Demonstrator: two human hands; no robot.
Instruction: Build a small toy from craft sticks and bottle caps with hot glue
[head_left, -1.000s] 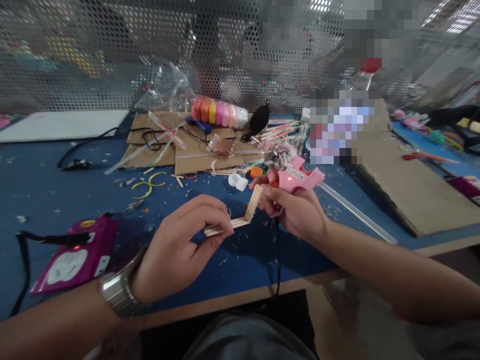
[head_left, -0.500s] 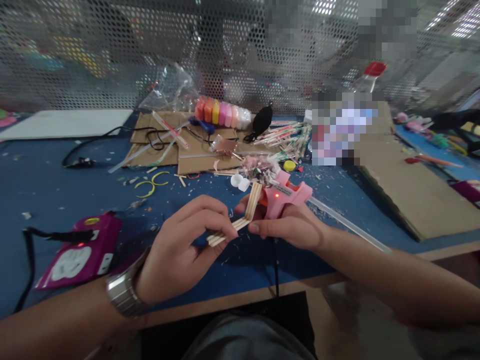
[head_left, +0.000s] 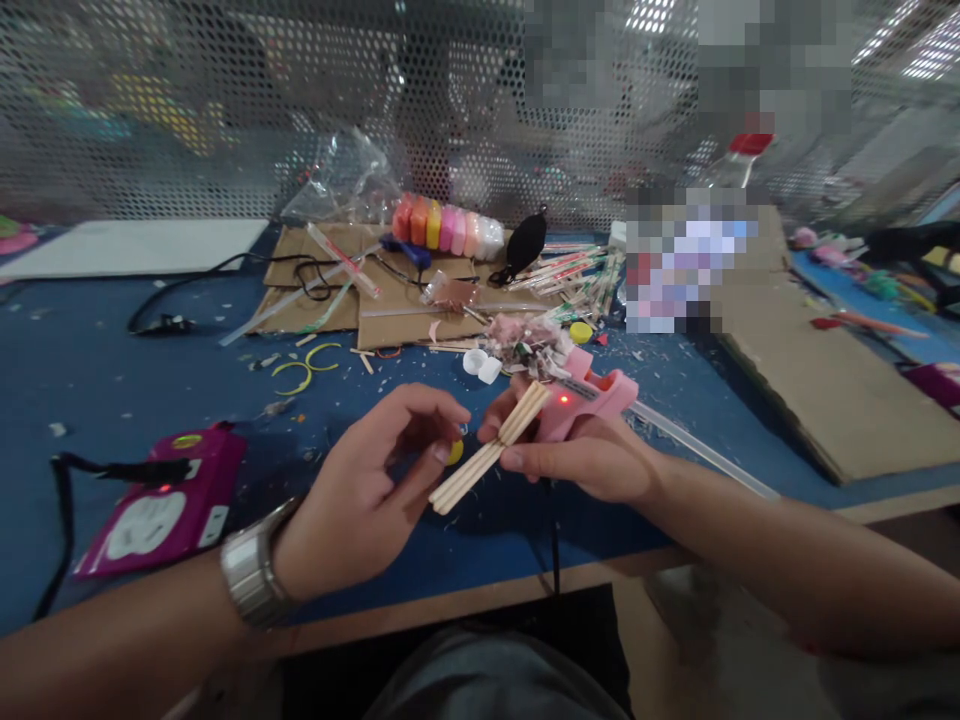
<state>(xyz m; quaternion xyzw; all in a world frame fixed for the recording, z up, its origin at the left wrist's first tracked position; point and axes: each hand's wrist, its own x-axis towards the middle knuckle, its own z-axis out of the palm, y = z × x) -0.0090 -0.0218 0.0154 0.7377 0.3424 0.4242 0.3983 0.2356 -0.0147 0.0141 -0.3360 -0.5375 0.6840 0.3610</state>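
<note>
Head camera view: a perforated metal screen runs across 12 o'clock, behind a blue tabletop specked with scraps. One cardboard sheet lies toward 3 o'clock, smaller cardboard pieces toward 10, and a purple device toward 8.

The left hand is loosely curled, thumb and fingers apart with nothing between them, just beside the sticks. The right hand cradles a pink glue gun, its light lit red and a clear glue stick trailing toward 4 o'clock. Its thumb and fingers also pinch the wooden sticks near the centre, which slant from 1 o'clock down to 7.

They look very light, dry and stiff, hardly slippery, but their join is likely fragile; the free lower part, gripped by its sides, seems the best hold. Smallest are two white caps, near 12 o'clock.
</note>
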